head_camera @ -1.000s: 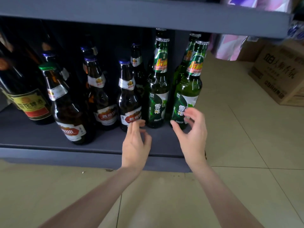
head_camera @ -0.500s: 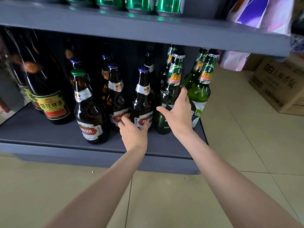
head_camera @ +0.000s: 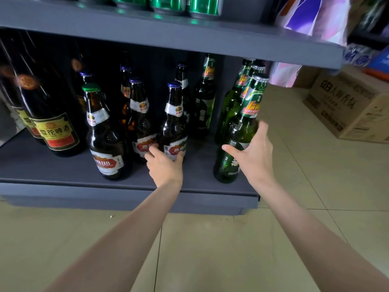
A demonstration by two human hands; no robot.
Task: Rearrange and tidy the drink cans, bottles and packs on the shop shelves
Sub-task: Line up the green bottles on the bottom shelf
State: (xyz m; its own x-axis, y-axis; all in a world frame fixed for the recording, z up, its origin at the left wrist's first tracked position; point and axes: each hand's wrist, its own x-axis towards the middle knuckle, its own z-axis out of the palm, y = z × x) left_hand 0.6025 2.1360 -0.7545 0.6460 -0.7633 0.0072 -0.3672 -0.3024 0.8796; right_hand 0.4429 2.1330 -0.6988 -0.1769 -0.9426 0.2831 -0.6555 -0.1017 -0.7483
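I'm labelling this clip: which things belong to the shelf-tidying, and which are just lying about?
Job: front blue-capped brown glass bottle, in the grip of the left hand; front-right tall green glass bottle, touched by the right hand; green metal cans above.
Lying about: brown cardboard box on the floor; purple-and-white plastic pack.

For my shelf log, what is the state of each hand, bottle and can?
Left hand: grips brown bottle, low.
Right hand: open, touching front green bottle.
Brown bottle: standing, capped.
Front green bottle: standing, capped.
Cans: upright, upper shelf.
Box: closed, on floor.
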